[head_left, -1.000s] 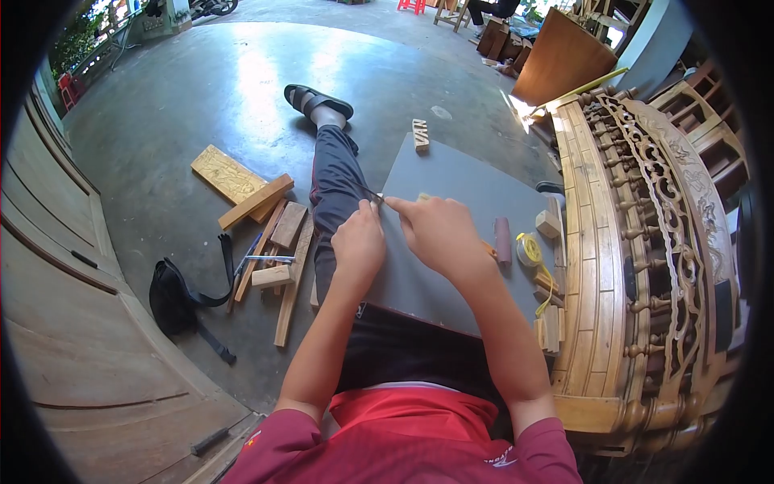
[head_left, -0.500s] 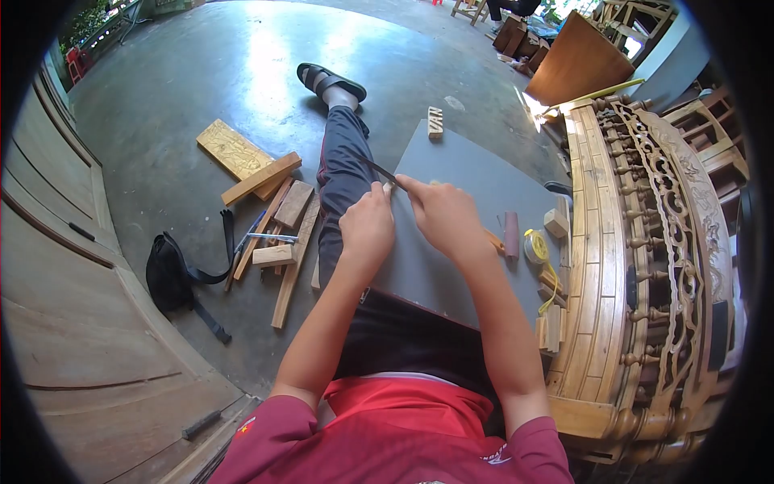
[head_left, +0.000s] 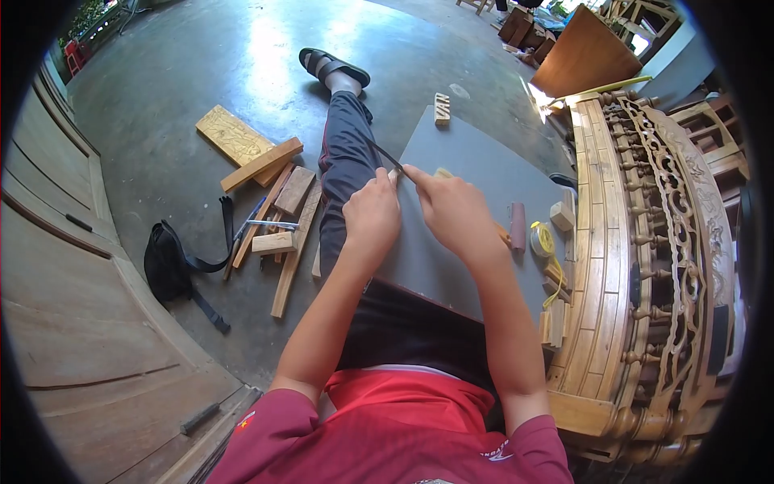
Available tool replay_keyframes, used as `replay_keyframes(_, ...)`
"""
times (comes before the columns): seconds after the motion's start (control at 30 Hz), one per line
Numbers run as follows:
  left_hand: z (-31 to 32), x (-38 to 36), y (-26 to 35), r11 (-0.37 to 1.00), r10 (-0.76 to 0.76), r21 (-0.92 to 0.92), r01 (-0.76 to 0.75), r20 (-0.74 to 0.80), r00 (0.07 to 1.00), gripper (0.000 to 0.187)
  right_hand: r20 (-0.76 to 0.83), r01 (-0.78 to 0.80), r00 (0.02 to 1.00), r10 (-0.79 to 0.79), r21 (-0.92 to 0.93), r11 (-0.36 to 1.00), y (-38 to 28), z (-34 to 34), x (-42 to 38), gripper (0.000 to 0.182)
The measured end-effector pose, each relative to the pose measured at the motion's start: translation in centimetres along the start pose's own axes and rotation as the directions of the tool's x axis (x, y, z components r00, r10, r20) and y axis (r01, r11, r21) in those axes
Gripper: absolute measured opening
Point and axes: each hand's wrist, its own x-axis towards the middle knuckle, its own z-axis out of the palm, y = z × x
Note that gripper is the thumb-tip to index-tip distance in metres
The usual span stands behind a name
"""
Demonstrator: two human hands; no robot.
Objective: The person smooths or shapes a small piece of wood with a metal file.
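My right hand [head_left: 453, 211] is closed around a thin dark tool [head_left: 385, 155], which looks like a file or a blade and points up and left over my leg. Close beside it, my left hand [head_left: 372, 214] is wrapped round a small pale wooden piece [head_left: 393, 175], of which only the tip shows. The tool lies against or just over that tip. Both hands are above the left side of a grey board [head_left: 476, 153]. A carved wooden block with letters [head_left: 442, 109] stands at the board's far corner.
Wood pieces [head_left: 297, 189], a carved panel [head_left: 235, 139] and a black bag [head_left: 168, 262] lie on the floor at left. A maroon cylinder [head_left: 518, 227], a yellow tape measure [head_left: 542, 239] and small blocks [head_left: 562, 215] are right of my hands. Carved wooden furniture [head_left: 592, 266] borders the right.
Both hands have shifted slightly right, with the tool and the small piece still held. The view has tilted a little, so the board and lettered block appear higher and further right.
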Motion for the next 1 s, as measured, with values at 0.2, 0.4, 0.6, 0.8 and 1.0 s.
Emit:
replay_keyframes(0.2, -0.1, 0.0, 0.0, 1.000, -0.027, 0.014, 0.027, 0.004, 1.000, 0.035, 0.044, 0.017, 0.999, -0.019, 0.042, 0.999, 0.0, -4.1, -1.9, 0.038)
replay_keyframes(0.4, -0.1, 0.0, 0.0, 1.000, -0.031, -0.004, 0.031, -0.001, 1.000, 0.039, 0.033, -0.027, 0.999, 0.026, 0.024, 0.999, -0.8, -5.5, -2.3, 0.037)
replay_keyframes(0.6, -0.2, 0.0, -0.1, 0.999, -0.015, 0.034, 0.015, 0.008, 1.000, 0.035, 0.027, -0.094, 0.995, 0.092, 0.076, 0.993, 0.3, 0.0, -0.2, 0.035)
replay_keyframes(0.8, 0.1, 0.1, -0.2, 1.000, -0.027, 0.002, 0.027, -0.007, 1.000, 0.037, 0.048, 0.019, 0.999, -0.018, -0.015, 1.000, -0.3, -4.9, -2.1, 0.037)
replay_keyframes(1.0, 0.3, 0.1, -0.2, 1.000, -0.009, 0.014, 0.009, -0.022, 1.000, 0.036, 0.035, 0.020, 0.999, -0.019, -0.017, 1.000, -0.5, -6.0, -2.0, 0.036)
